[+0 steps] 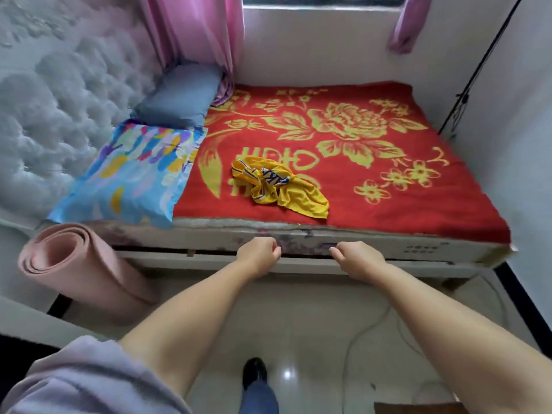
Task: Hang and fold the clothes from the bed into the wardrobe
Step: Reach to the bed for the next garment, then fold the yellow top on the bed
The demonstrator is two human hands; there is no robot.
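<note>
A crumpled yellow jersey (277,185) with purple lettering lies on the red blanket with gold flowers (388,204), near the bed's front edge. My left hand (258,253) and my right hand (360,258) are stretched out side by side in front of the mattress edge, below the jersey. Both have their fingers curled and hold nothing. Neither hand touches the jersey. No wardrobe is in view.
A colourful pillow (131,174) and a blue pillow (182,94) lie at the head of the bed by the tufted grey headboard (59,100). A rolled pink mat (80,267) leans at the bed's left corner. A white cable (367,330) runs over the floor.
</note>
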